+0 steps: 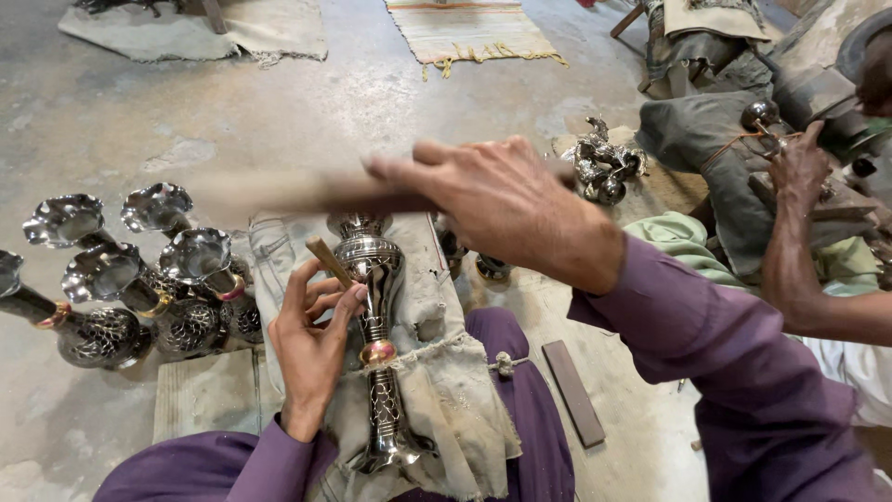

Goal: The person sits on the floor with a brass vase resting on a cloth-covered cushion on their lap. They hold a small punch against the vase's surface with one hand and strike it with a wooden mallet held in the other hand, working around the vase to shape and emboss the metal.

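Finished metal vases (pixel 139 297), fringed rug (pixel 469 30)

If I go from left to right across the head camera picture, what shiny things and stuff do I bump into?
Cluster of metal vases → left hand with a small stick → engraved vase on the cloth → flat dark bar on the floor → another person's hand.

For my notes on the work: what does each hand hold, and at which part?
The left hand pinches a small wooden stick near its lower end, against the metal vase. The right hand grips a blurred dark tool at one end.

Left hand (pixel 311 339) curled low, right hand (pixel 502 200) raised (blurred).
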